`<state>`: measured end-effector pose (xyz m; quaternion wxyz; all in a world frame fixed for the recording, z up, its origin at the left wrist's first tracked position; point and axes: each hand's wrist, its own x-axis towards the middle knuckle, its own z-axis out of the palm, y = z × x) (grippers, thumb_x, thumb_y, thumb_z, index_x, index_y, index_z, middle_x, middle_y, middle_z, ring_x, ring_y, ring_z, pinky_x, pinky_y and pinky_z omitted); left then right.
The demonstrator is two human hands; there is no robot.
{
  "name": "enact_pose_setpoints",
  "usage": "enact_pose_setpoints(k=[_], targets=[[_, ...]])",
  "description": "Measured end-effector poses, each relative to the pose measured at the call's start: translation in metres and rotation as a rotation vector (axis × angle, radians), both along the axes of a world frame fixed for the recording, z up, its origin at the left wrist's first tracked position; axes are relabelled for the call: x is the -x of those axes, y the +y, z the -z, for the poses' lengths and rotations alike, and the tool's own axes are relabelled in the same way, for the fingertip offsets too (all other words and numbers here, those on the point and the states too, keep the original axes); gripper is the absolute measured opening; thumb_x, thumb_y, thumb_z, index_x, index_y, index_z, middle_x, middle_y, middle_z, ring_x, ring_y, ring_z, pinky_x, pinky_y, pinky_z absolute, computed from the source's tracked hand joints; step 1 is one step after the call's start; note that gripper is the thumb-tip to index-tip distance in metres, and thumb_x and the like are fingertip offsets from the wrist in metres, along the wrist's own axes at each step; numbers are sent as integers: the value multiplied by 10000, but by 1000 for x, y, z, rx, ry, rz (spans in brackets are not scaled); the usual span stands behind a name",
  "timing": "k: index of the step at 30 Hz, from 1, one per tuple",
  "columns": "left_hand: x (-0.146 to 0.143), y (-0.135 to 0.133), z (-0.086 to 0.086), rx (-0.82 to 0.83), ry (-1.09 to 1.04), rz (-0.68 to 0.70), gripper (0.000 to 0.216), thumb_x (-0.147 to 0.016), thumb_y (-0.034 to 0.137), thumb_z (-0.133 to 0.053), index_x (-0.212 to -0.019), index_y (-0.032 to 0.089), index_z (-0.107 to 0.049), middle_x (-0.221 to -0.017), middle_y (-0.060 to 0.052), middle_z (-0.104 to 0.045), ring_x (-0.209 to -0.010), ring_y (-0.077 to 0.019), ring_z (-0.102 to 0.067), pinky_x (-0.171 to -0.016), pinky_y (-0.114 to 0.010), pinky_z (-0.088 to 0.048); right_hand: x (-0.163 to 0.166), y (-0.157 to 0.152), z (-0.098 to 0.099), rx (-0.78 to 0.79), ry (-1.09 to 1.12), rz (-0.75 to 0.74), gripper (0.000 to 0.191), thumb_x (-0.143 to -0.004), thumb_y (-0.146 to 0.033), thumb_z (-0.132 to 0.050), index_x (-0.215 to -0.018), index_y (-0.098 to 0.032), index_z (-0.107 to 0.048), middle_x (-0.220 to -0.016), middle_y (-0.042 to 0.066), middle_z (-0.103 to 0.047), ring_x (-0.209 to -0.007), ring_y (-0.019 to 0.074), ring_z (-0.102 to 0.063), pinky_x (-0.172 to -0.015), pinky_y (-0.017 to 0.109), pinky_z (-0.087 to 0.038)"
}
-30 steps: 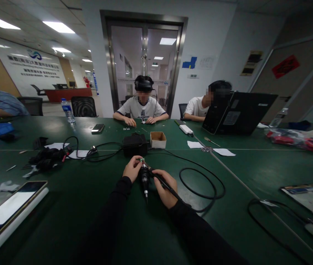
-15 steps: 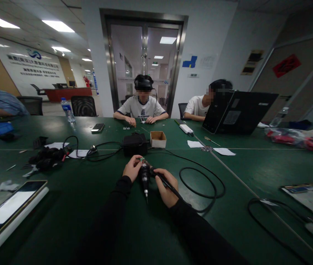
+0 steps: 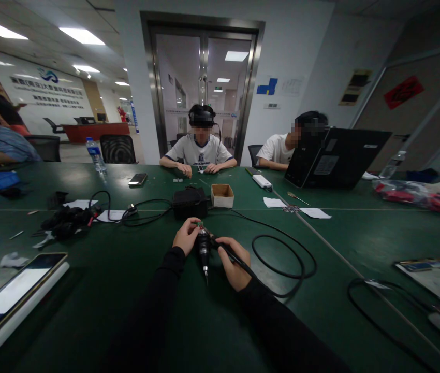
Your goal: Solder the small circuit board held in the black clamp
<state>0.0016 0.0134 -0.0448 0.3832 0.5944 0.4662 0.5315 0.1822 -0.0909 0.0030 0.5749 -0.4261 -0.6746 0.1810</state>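
Gripping | left hand (image 3: 186, 237): green board (image 3: 200, 225) | right hand (image 3: 236, 264): black handle (image 3: 230, 253) | sign (image 3: 49, 92) (blurry): "大数据"

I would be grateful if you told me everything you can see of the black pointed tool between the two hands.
The black pointed tool has a slim, glossy body, perhaps plastic, with metallic-looking parts near both ends and a thin tip. It points towards the wearer, between the left hand and the right hand, at the green table. A small green piece, pinched by the left hand, is at its far end. Whether fingers touch the tool is too small to tell.
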Motion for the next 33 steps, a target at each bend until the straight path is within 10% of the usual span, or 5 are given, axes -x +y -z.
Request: enact_pose_setpoints(k=[33], targets=[[-3,-8,-13,31,-31,-8,238,-810,289,-611,-1037,215,-612,-878,-19,-733,-869,-187,-685,-884,-317,-489,0,0,-1,17,-4,12,166,-847,-202,-560,-925,-197,-706,-889,48,-741,-811,194,-692,-769,287,-541]])
